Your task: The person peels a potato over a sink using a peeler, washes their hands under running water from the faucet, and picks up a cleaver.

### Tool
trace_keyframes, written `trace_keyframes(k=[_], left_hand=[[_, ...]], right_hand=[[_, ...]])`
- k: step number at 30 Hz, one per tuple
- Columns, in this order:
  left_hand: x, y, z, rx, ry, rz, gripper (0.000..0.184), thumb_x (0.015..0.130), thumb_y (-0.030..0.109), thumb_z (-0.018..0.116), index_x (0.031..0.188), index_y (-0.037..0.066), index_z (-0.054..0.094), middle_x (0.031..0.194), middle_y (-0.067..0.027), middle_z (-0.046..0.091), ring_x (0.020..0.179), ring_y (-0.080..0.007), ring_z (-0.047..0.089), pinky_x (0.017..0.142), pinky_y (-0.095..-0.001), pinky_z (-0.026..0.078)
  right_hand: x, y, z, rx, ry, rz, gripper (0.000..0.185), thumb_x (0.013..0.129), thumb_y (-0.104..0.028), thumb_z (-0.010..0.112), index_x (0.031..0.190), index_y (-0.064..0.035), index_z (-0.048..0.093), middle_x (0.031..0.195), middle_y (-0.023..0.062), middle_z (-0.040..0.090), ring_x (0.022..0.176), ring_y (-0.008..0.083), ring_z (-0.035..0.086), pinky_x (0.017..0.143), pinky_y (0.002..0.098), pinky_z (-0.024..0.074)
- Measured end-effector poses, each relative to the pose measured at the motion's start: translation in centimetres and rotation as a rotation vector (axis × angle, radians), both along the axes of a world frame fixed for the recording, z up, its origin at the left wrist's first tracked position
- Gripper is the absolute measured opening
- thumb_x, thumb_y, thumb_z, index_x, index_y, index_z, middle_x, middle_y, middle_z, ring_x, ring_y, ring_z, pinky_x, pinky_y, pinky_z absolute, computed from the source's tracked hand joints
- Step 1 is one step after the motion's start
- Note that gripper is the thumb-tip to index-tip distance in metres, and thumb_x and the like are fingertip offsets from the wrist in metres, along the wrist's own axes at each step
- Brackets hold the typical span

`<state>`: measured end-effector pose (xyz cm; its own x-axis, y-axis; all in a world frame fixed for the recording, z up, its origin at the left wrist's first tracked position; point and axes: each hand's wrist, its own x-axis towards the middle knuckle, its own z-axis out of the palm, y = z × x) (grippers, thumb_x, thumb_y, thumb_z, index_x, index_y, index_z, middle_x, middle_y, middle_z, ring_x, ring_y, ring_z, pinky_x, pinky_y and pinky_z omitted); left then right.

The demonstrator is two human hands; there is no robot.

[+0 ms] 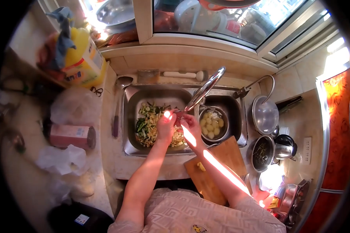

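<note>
My left hand (166,128) and my right hand (191,127) are close together over the right part of the large sink basin (130,112), just below the end of the chrome faucet (206,89). Between my fingers is a small reddish-dark thing (178,117), too small to make out; the fingers of both hands are closed around it. Chopped greens and pale pieces (147,124) lie in the basin beneath. To the right, peeled potatoes (211,123) sit in a round metal bowl in the smaller basin.
A wooden cutting board (217,163) with a yellow piece on it overlaps the sink's front edge. Metal bowls (263,153) and a pot lid (265,113) stand at the right. A ladle (124,82), plastic bags (64,161) and a yellow jug (83,58) are at the left.
</note>
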<state>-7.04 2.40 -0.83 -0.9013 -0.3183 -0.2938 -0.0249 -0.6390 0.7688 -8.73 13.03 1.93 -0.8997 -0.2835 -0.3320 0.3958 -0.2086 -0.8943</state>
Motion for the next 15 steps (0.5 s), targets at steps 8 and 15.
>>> trace_keyframes(k=[8, 15], left_hand=[[0.9, -0.1, -1.4, 0.493, -0.078, -0.031, 0.037, 0.095, 0.030, 0.040, 0.110, 0.000, 0.054, 0.101, -0.0106, 0.061, 0.089, -0.0184, 0.058, 0.076, -0.0303, 0.047], [-3.6, 2.0, -2.4, 0.616, 0.211, -0.074, 0.036, 0.093, 0.031, 0.045, 0.108, 0.000, 0.055, 0.093, -0.0098, 0.061, 0.088, -0.0214, 0.059, 0.077, -0.0290, 0.048]], right_hand=[[-0.8, 0.0, 3.6, 0.586, 0.476, 0.213, 0.025, 0.088, -0.021, 0.054, 0.096, 0.0026, 0.057, 0.076, 0.0061, 0.060, 0.068, 0.0123, 0.056, 0.061, 0.0263, 0.0455], [-3.6, -1.7, 4.8, -0.090, -0.018, 0.263, 0.021, 0.087, -0.018, 0.055, 0.071, -0.0052, 0.055, 0.060, 0.0007, 0.051, 0.050, 0.0087, 0.045, 0.044, 0.0224, 0.0322]])
